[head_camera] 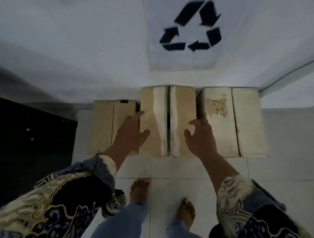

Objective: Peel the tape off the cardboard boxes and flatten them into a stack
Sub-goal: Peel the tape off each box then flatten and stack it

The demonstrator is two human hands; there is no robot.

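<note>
Head view showed 3 tan rectangular cardboard boxes along the white tiled floor's (195,172) far edge, unflattened. My left hand (131,132) and right hand (201,138), fingers spread, flanked the middle box (157,122); grip unclear. No stack existed.

The three boxes are brown cardboard, dull and not shiny. The middle box (166,121) has pale rough strips along its top flaps where the paper skin looks torn off. The right box (233,121) has a scuffed, patchy top with dark pen marks. The left box (111,127) looks smoother. The floor (176,175) is white tile, smooth and a bit shiny. The wall (65,39) is white and matt, with a white sheet (156,54) on it that has a dark printed sign. The sleeves (55,201) are soft patterned cloth. The trousers (124,225) are blue denim.
</note>
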